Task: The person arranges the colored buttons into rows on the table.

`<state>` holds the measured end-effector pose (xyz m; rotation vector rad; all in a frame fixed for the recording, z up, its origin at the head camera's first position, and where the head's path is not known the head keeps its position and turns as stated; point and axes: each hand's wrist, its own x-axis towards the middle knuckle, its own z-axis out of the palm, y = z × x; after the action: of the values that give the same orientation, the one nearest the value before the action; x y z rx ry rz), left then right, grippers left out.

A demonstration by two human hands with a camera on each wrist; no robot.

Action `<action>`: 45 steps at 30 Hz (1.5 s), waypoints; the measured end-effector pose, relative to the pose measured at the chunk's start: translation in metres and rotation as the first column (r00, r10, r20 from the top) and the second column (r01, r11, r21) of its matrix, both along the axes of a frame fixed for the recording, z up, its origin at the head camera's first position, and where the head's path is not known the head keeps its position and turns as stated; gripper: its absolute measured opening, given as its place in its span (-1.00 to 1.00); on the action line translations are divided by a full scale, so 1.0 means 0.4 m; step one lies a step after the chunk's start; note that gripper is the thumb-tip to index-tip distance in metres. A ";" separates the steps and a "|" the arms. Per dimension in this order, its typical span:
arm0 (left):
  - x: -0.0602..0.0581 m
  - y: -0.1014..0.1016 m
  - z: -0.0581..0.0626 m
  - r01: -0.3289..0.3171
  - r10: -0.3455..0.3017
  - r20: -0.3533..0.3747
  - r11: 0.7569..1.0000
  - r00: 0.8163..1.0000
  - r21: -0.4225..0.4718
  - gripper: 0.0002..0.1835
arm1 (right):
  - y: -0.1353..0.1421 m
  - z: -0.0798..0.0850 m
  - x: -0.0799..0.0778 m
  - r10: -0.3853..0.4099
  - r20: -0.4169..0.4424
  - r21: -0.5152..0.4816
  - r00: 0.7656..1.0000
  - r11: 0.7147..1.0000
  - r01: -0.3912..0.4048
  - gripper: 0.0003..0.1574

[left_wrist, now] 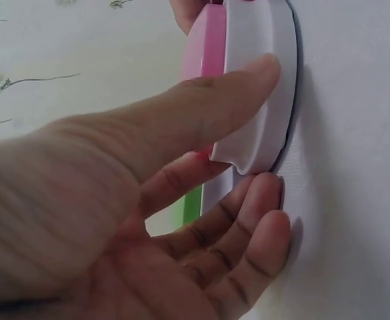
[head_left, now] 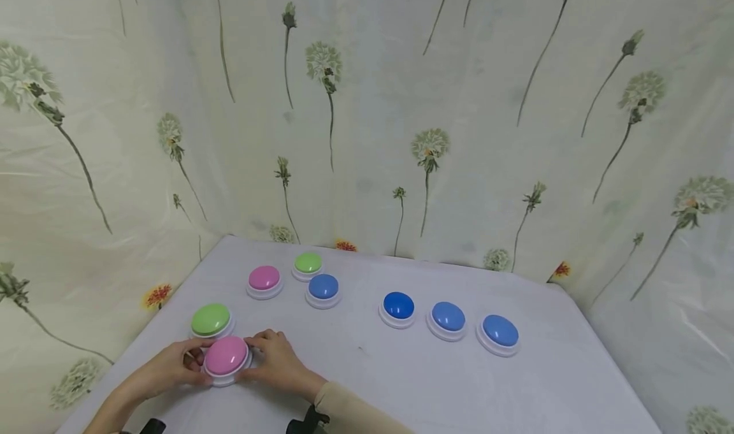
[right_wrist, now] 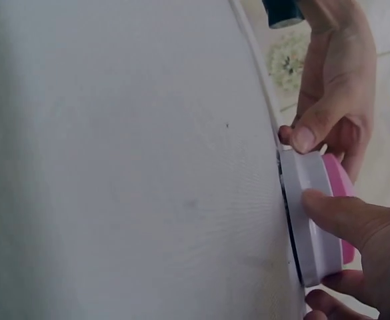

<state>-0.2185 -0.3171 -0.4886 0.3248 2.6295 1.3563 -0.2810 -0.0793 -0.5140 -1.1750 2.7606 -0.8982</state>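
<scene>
A pink push button (head_left: 226, 355) with a round white base sits at the near left of the table, between both hands. My left hand (head_left: 172, 367) grips the base from the left; in the left wrist view its thumb (left_wrist: 248, 83) lies along the white side. From the right, my right hand (head_left: 278, 365) holds the same base between thumb and fingers, its thumb (right_wrist: 325, 205) on the white wall in the right wrist view. Just behind the pink one stands a green push button (head_left: 210, 320), its base partly hidden by the pink one and the left hand.
Farther back stand another pink button (head_left: 264, 278), a green button (head_left: 308, 263) and a blue button (head_left: 323, 287). Three more blue buttons, the nearest a darker one (head_left: 398, 306), line the right side of the white-covered table (head_left: 424, 383). A flower-printed curtain (head_left: 367, 102) surrounds it.
</scene>
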 end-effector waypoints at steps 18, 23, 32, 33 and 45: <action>-0.004 0.072 0.020 -0.020 0.012 -0.135 0.998 0.991 -0.055 -0.24 | 0.066 0.005 0.009 0.054 0.046 -0.201 0.997 0.979 -0.044 -0.26; -0.023 0.130 0.041 0.011 -0.021 -0.157 0.998 0.987 -0.061 -0.23 | 0.135 0.022 0.008 0.051 0.154 -0.250 0.987 0.968 -0.011 -0.25; -0.056 0.263 0.077 0.086 -0.107 -0.216 0.991 0.971 -0.106 -0.24 | 0.288 0.050 0.018 0.020 0.238 -0.275 0.971 0.960 0.048 -0.24; -0.059 0.280 0.080 0.097 -0.116 -0.222 0.991 0.968 -0.097 -0.25 | 0.305 0.053 0.021 0.009 0.242 -0.278 0.970 0.959 0.060 -0.24; -0.085 0.475 0.109 0.235 -0.240 -0.228 0.971 0.944 -0.048 -0.29 | 0.501 0.090 0.081 -0.151 0.241 -0.282 0.959 0.934 0.218 -0.24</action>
<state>-0.2526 -0.1272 -0.4452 0.8167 2.6719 1.2792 -0.2484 0.1211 -0.4781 -0.7876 2.6516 -1.4246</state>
